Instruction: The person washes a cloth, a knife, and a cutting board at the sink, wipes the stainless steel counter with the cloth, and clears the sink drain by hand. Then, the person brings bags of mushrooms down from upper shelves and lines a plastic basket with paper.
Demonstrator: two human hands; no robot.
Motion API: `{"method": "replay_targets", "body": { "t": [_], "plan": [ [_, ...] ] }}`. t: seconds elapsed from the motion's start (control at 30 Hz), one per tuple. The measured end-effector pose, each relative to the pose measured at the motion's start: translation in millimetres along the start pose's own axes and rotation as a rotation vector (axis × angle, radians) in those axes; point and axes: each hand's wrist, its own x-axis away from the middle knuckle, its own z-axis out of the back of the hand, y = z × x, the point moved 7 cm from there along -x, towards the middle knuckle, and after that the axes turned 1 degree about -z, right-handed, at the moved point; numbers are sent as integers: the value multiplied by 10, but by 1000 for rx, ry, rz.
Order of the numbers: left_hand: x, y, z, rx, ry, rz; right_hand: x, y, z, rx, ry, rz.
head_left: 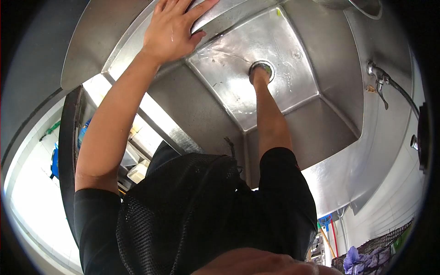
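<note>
My left hand (173, 34) rests with its fingers stretched out on the metal rim (208, 17) of a deep stainless steel sink; it holds nothing that I can see. Down at the sink floor (275, 43), my right hand (260, 74) reaches into the round drain hole (272, 70). Its fingers are hidden inside, so their grip does not show. Something green shows in the hole beside the hand. Water drops and wet patches lie around the drain. A small green scrap (278, 12) sits near the sink floor's far corner.
A metal tap (379, 78) with a dark hose (404, 95) is on the right wall. Containers (138, 172) stand below the counter at left. A black mesh basket (382, 243) with purple cloth (360, 260) is at lower right, near long-handled tools (326, 221).
</note>
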Motion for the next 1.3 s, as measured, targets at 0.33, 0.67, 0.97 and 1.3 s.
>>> {"method": "replay_targets", "body": {
  "t": [0.33,0.67,0.97,1.3],
  "plan": [
    [-11,34,7,7,20,-7,-159,358,-86,-774,-156,-66],
    [4,37,0,-7,38,-16,1189,511,1455,-2509,-412,665],
    [-5,16,16,-6,33,-13,325,319,697,-590,344,191],
    [-18,8,21,5,42,-22,102,27,332,135,-45,20]
  ]
}}
